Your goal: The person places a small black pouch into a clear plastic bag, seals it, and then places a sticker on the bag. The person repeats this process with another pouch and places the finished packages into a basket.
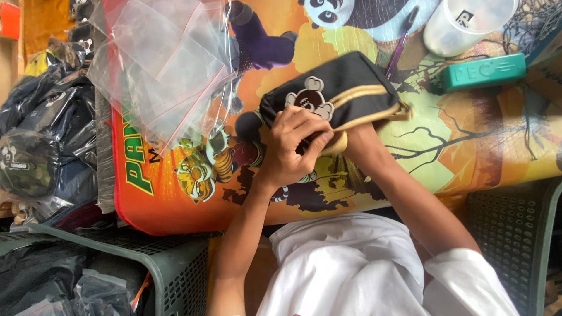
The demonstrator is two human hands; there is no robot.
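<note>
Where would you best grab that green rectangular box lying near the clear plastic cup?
Grip the green rectangular box across its two long sides, near the middle, coming from above. It lies flat on the colourful cartoon mat, long and narrow, with its top uncovered; the clear plastic cup sits close beside one long side.

Counter [480, 146] covered with an orange cartoon-animal print. Stack of clear zip bags [164, 64] with red seal strips lies at its left end. Purple pen [401, 44] near the top edge, beside a translucent plastic cup [465, 23]. Teal rectangular case [483, 71] just below the cup. Grey-green plastic crates [175, 269] stand under the counter. Bagged dark goods [41, 134] piled at left.
</note>
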